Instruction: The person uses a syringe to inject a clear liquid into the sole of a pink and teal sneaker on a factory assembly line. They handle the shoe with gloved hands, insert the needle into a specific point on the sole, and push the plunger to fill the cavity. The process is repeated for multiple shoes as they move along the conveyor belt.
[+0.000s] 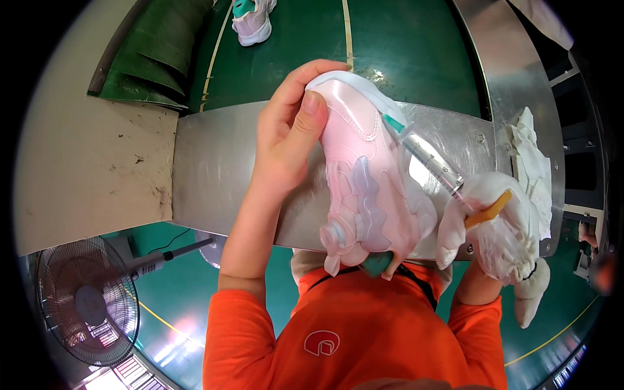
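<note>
A pale pink sneaker [354, 153] with a white sole is tilted on its side over the metal ledge, its green inner piece [377, 264] showing at the near end. My left hand [289, 127] grips its far end, thumb on the upper and fingers reaching behind the sole. In my right hand [497, 214], covered by a white glove with a tan strip on one finger, is a clear syringe [434, 160]. The syringe's green tip [392, 123] lies at the line where sole meets upper; whether it touches, I cannot tell. Glove and plastic film hide most of the right fingers.
Beyond the metal ledge [218, 153] runs a green belt [292, 52] carrying another pink shoe [252, 25]. Green flaps [153, 55] hang at the far left. A white cloth [534, 179] lies on the right metal edge. A fan [90, 304] stands at lower left.
</note>
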### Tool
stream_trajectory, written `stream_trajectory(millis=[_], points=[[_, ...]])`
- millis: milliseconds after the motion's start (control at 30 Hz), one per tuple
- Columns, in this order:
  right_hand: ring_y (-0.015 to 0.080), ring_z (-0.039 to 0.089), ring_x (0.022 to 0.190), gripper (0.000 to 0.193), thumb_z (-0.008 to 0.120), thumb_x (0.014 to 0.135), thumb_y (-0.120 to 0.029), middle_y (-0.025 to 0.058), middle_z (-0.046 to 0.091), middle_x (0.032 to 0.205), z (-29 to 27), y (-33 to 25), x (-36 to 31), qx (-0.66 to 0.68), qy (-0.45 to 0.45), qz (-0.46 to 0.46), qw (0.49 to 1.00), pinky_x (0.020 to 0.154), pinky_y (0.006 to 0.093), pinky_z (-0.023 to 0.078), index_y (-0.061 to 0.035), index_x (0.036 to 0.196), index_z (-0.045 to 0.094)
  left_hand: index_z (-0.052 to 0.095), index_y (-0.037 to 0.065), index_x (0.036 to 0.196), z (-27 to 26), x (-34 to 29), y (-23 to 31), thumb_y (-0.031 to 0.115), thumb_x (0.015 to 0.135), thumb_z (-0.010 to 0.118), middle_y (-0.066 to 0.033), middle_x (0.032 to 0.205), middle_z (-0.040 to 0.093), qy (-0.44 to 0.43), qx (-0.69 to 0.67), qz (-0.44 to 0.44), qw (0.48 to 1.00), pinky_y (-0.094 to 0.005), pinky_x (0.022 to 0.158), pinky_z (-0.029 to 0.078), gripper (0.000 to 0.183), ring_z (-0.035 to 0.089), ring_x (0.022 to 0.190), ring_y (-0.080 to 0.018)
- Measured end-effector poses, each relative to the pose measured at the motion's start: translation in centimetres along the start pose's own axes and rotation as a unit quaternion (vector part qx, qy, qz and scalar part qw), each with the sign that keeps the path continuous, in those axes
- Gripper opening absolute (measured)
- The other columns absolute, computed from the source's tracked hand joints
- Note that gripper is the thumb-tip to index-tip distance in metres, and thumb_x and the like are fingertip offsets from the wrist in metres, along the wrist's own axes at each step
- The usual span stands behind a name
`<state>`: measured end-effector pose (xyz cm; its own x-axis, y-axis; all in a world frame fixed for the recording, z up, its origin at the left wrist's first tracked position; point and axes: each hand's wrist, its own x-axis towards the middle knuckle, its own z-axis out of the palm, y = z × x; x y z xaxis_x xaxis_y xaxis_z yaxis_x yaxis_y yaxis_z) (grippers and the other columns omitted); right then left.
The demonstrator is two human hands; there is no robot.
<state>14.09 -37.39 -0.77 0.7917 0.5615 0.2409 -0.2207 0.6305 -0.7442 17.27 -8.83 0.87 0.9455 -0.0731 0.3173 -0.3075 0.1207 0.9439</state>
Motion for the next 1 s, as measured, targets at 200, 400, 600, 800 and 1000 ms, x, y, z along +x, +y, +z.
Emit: stream_trajectory(millis=[200,400,600,800,1000], points=[[0.0321,0.063,0.071,0.075,0.08,0.066,-0.039,0.029,0.052,0.101,-0.5,0.8,-0.5,0.015,0.012,0.007,1.0,0.06,0.0385,0.054,0.0047,0.119,0.05,0.054,0.0,0.128,-0.4,0.1,-0.8,0.036,0.1,0.052,-0.0051,0.11,0.063,0.027,0.002,-0.008,1.0,-0.0234,0.084,0.046,0.045,0.058,0.097,-0.0108],[0.0319,0.062,0.071,0.073,0.08,0.066,-0.04,0.0297,0.051,0.103,-0.8,1.6,-1.6,0.027,0.025,0.003,0.999,0.061,0.0386,0.054,0.0035,0.118,0.051,0.054,-0.001,0.128,-0.4,0.0,-1.2,0.038,0.1,0.052,-0.0053,0.11,0.063,0.04,-0.009,-0.014,0.999,-0.0226,0.084,0.045,0.048,0.058,0.096,-0.0103],[0.0316,0.062,0.072,0.072,0.08,0.067,-0.04,0.0304,0.051,0.104,-1.1,1.7,-2.7,0.031,0.043,-0.005,0.999,0.062,0.0387,0.054,0.0022,0.118,0.052,0.051,-0.002,0.13,-0.8,-0.3,-1.0,0.036,0.101,0.051,-0.0071,0.113,0.061,0.023,0.003,-0.005,1.0,-0.0232,0.084,0.046,0.048,0.057,0.099,-0.0113],[0.0313,0.062,0.072,0.07,0.08,0.067,-0.041,0.0311,0.05,0.105,-0.6,1.6,-4.1,0.032,0.061,-0.014,0.998,0.063,0.0387,0.054,0.0009,0.117,0.053,0.048,-0.005,0.132,-0.8,-0.5,-1.0,0.033,0.102,0.048,-0.0108,0.121,0.058,0.019,0.022,0.029,0.999,-0.0269,0.089,0.047,0.048,0.058,0.105,-0.0145],[0.031,0.062,0.072,0.069,0.08,0.068,-0.042,0.0318,0.05,0.106,0.7,1.3,-6.0,0.027,0.083,-0.015,0.996,0.064,0.0388,0.054,-0.0003,0.117,0.054,0.048,-0.005,0.131,-0.9,-0.7,-0.8,0.031,0.103,0.047,-0.0086,0.115,0.061,0.004,0.019,0.029,0.999,-0.0249,0.085,0.046,0.046,0.058,0.1,-0.0125]])
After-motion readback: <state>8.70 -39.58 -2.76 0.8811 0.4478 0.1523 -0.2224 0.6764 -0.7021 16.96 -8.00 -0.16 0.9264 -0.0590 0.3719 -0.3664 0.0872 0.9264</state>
